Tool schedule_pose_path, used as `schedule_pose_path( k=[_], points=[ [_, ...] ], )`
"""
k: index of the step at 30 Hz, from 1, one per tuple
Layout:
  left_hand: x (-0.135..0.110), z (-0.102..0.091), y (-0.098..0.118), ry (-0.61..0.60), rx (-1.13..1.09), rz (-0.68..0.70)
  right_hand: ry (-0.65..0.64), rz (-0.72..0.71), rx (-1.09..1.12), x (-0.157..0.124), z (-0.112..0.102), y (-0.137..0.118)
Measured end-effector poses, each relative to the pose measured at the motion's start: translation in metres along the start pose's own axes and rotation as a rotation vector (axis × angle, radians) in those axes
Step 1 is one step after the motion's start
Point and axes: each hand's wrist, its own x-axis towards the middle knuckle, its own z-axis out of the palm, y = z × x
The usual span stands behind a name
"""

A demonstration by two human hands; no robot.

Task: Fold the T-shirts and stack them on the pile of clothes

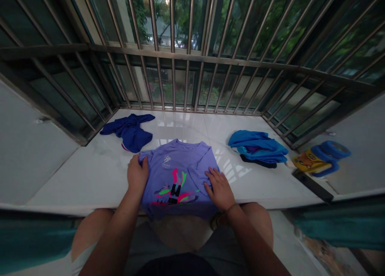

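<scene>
A purple T-shirt point(168, 175) lies front up on the white ledge, with its neckline toward the window and its lower edge hanging over the front. It bears a pink, green and black print and a small white logo. My left hand point(137, 175) is closed on the shirt's left sleeve, thumb on top of the cloth. On the opposite side my right hand point(221, 189) rests flat with fingers spread over the right sleeve, which is folded inward across the shirt. A bracelet circles my right wrist.
Dark blue clothing point(132, 131) lies crumpled at the back left. A pile of blue clothes point(257, 145) sits to the right. Beyond it are a yellow and blue cup-like container point(319, 159) and a dark flat object point(313, 185). Metal window bars point(192, 58) enclose the ledge.
</scene>
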Motion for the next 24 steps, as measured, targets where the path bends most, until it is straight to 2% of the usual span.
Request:
schedule_pose_path(
  k=[2,4,5,6,8,10,15,19,24],
  points=[
    [-0.014,-0.007,0.011,-0.076,-0.075,0.269,0.004,0.003,0.001,0.001,-0.002,-0.001],
    [-0.036,-0.012,0.018,-0.253,-0.071,0.632,0.008,0.007,0.004,0.002,-0.003,-0.001],
    [-0.048,-0.013,0.018,-0.342,-0.046,0.773,0.012,0.008,0.007,0.002,-0.003,-0.001],
    [-0.059,-0.013,0.016,-0.406,-0.012,0.852,0.015,0.007,0.012,0.002,-0.002,-0.001],
    [-0.076,-0.011,0.006,-0.435,0.056,0.832,0.02,0.005,0.021,0.001,-0.002,-0.001],
    [-0.085,-0.008,-0.01,-0.401,0.083,0.712,0.019,0.007,0.026,0.001,-0.002,-0.001],
    [-0.081,-0.007,-0.045,-0.343,0.009,0.546,0.019,0.011,0.03,0.001,-0.003,-0.002],
    [-0.07,-0.012,-0.049,-0.312,0.013,0.428,0.018,0.003,0.025,0.001,-0.004,-0.001],
    [-0.057,-0.016,-0.043,-0.466,-0.004,0.36,0.012,0.011,0.016,0.001,-0.004,-0.001]
  ],
)
